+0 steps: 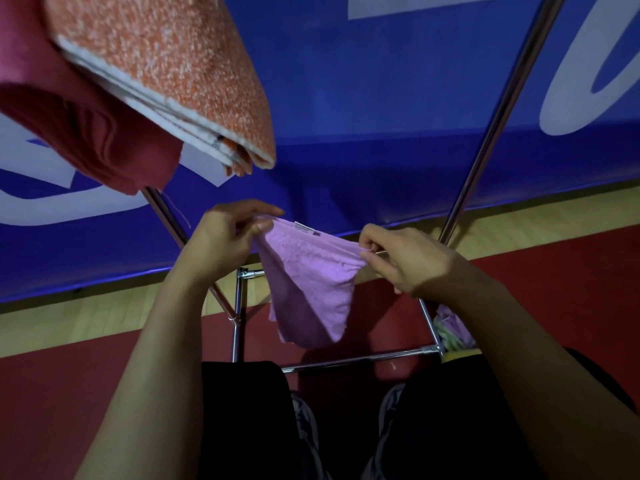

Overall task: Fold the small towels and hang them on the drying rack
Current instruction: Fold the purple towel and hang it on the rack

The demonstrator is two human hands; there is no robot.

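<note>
- A small lilac towel (311,282) hangs in the air in front of the person, between the 2 slanted poles of a chrome drying rack (491,133), touching no bar.
- The left hand (225,237) pinches 1 top corner; the right hand (405,261) pinches the other. Held this way, the top edge spreads out, probably to line up a fold.
- A white label (306,228) sits on that edge; its print is too small to read.
- 2 folded towels already hang at upper left: an orange speckled towel (166,74) over a dark red towel (69,126), both cut off by the frame.
- The bar beneath them is hidden.
- Crumpled cloth (453,327) lies low by the right forearm, mostly hidden.
</note>
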